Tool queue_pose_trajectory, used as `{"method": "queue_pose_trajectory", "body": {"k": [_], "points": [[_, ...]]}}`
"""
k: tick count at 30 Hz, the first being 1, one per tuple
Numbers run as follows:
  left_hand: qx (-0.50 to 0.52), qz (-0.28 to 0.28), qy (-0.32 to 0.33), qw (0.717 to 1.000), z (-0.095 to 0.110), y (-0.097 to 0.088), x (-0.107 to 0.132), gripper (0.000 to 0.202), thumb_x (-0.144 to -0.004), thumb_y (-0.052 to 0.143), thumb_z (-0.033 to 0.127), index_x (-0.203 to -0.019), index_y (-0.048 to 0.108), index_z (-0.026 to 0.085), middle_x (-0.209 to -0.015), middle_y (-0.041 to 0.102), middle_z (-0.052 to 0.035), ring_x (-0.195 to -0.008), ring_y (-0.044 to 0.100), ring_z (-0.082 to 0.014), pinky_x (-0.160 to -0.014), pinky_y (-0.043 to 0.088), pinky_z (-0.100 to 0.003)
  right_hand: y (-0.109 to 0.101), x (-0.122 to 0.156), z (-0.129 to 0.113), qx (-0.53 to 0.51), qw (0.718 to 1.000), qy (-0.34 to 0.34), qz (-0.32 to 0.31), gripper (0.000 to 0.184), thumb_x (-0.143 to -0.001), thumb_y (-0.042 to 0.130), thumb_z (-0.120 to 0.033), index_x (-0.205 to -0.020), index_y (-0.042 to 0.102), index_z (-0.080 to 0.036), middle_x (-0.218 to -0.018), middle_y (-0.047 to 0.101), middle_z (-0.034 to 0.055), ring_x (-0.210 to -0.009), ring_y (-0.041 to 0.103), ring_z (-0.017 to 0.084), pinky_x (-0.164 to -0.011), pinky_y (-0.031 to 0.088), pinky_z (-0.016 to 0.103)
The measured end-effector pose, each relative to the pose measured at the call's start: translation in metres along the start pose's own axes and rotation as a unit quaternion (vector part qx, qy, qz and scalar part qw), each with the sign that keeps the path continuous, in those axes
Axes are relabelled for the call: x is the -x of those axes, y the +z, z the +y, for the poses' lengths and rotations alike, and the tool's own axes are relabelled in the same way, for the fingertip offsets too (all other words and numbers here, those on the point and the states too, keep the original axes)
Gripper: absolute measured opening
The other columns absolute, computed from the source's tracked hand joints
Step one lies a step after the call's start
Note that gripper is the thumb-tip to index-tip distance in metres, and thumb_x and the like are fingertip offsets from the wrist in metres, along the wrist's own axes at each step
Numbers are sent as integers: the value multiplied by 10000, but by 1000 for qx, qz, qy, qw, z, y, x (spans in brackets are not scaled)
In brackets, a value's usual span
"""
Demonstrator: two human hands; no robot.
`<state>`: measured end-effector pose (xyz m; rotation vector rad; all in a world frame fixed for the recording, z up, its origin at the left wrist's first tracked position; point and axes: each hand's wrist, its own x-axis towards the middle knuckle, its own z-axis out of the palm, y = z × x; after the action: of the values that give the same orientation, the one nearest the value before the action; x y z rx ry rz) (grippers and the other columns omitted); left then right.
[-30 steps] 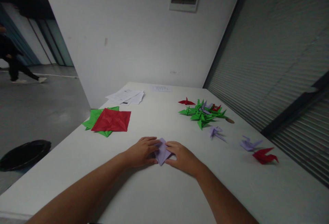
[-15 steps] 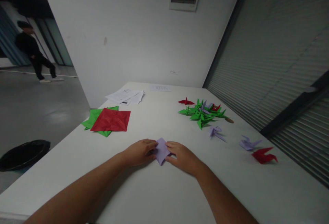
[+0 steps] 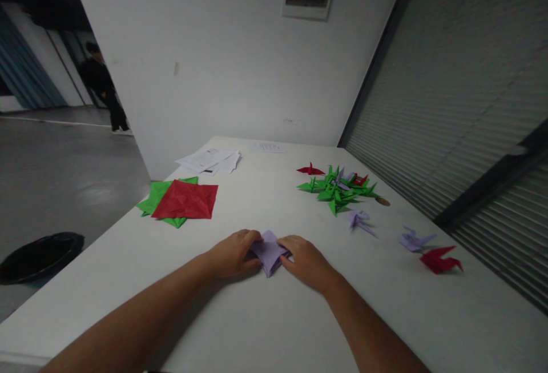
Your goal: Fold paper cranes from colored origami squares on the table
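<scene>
A small folded square of purple origami paper (image 3: 269, 252) lies on the white table (image 3: 257, 327), one corner pointing towards me. Its layers stand slightly apart at the near edges. My left hand (image 3: 236, 254) pinches its left side between thumb and fingers. On the opposite side, my right hand (image 3: 305, 259) grips the paper the same way. The fingertips partly cover both side corners.
Red paper (image 3: 186, 199) rests over green sheets (image 3: 154, 195) on the left, with printed papers (image 3: 209, 160) behind. Folded green cranes (image 3: 334, 190) pile up at the right; a purple crane (image 3: 414, 240) and red crane (image 3: 440, 260) sit nearer. A bin (image 3: 40, 256) stands left; a person (image 3: 103, 84) is beyond.
The purple paper's layers have spread apart and it looks wider. Both hands stay at its sides, the right shifted slightly outward. The person in the background has walked to the right.
</scene>
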<state>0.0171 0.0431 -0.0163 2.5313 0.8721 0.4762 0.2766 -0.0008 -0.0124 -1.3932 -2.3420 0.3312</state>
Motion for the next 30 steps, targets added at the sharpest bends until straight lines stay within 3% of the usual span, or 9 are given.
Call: {"method": "queue_pose_trajectory", "body": {"k": [10, 18, 25, 30], "points": [[10, 18, -17, 1000, 4, 3, -4, 442, -812, 680, 253, -1220, 524, 186, -1120, 656, -117, -1008, 631, -258, -889, 526, -376, 7, -5, -1, 10, 1000, -22, 4, 444, -794, 611, -60, -1225, 684, -135, -1151, 727, 119, -1073, 614, 270, -1018, 473, 408], [16, 34, -63, 997, 1, 12, -8, 579, -753, 617, 77, -1304, 486, 197, -1156, 689, -94, -983, 648, -229, -872, 506, -332, 12, -5, -4, -38, 999, 13, 13, 540, -757, 593, -1, -1278, 663, -125, -1206, 726, 116, -1129, 618, 247, -1059, 453, 371], [-17, 50, -115, 992, 2, 13, -10, 481, -825, 565, 86, -1288, 523, 212, -1069, 723, -75, -975, 668, -229, -861, 491, -317, 14, -7, -4, -17, 999, 31, 23, 411, -863, 557, -53, -1242, 689, -140, -1162, 745, 109, -1085, 622, 246, -1017, 471, 362], [-45, 45, -129, 990, 5, 11, -10, 455, -810, 592, 91, -1245, 571, 221, -1037, 739, -66, -962, 679, -238, -846, 477, -311, 16, -9, -5, -1, 999, 45, 19, 409, -829, 595, -40, -1205, 708, -157, -1159, 748, 105, -1090, 627, 244, -1013, 466, 341]]}}
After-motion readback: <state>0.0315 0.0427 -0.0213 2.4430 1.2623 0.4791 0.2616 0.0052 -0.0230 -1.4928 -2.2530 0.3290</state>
